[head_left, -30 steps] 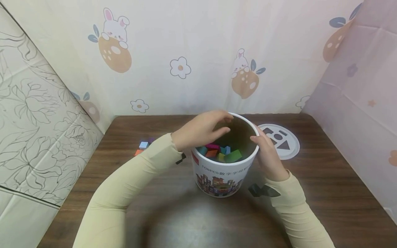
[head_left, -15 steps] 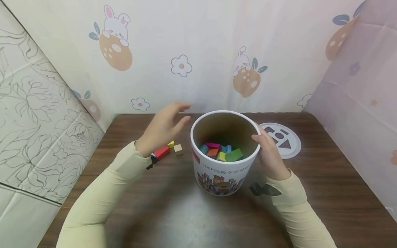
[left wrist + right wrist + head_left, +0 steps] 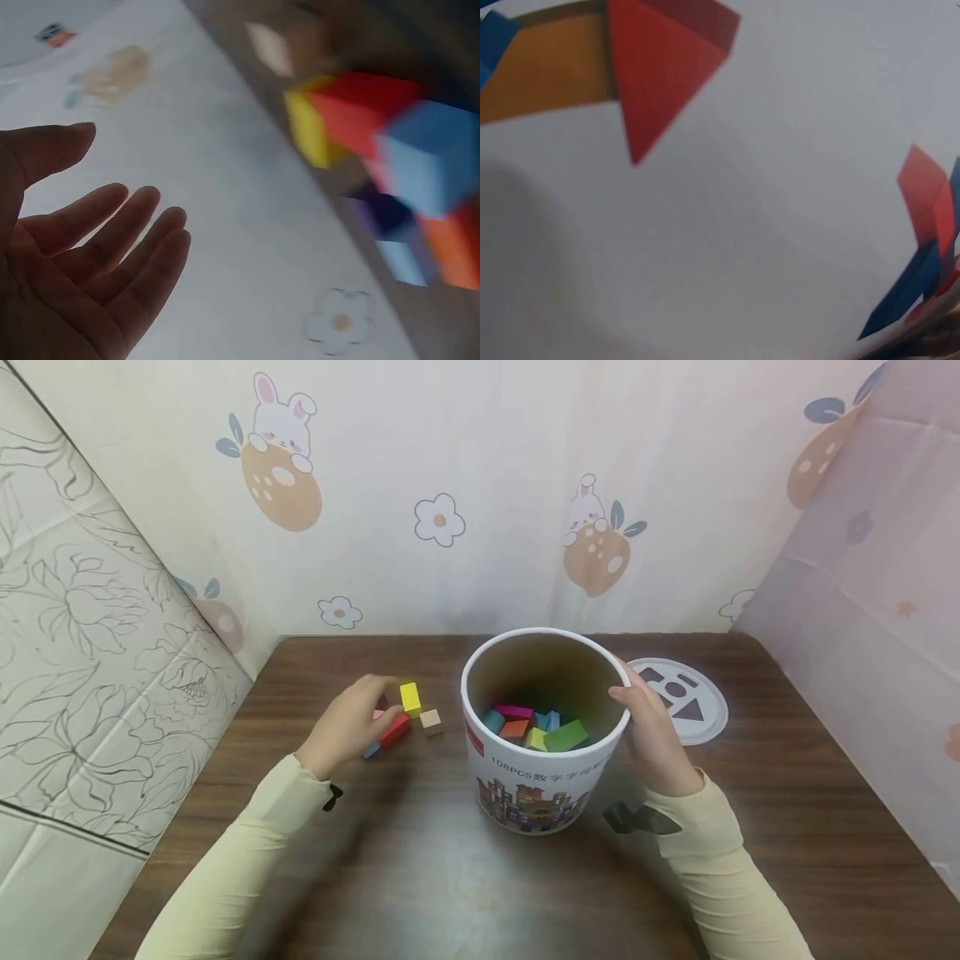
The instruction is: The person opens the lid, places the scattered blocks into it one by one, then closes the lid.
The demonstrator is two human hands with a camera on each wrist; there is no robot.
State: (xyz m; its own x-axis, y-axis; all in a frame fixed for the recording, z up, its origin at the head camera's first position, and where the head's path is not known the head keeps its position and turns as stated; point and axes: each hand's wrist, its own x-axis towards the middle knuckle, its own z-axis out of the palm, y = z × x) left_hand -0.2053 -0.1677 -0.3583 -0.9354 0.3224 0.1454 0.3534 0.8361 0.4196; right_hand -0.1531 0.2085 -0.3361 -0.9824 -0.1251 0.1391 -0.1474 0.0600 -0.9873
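My left hand (image 3: 347,723) hovers at a small group of wooden blocks on the table, its fingers loosely bent. In the left wrist view that hand (image 3: 90,255) holds nothing. Near it lie a red block (image 3: 394,731), a yellow block (image 3: 410,700), a plain wood block (image 3: 431,722) and a light blue block (image 3: 431,154); the hand partly hides the group in the head view. My right hand (image 3: 651,731) grips the rim of a white printed bucket (image 3: 532,789), thumb inside. Several coloured blocks, among them a green block (image 3: 566,736), lie in the bucket's bottom.
A white lid (image 3: 708,697) with shaped holes lies flat behind the right hand. The brown wooden table (image 3: 465,893) ends at a patterned curtain (image 3: 495,577) at the back. The right wrist view shows only the bucket's printed wall (image 3: 720,240) close up.
From over the bucket's mouth, my left hand has moved left and down to the loose blocks. The right hand keeps its grip on the bucket's rim, and the bucket stays in place.
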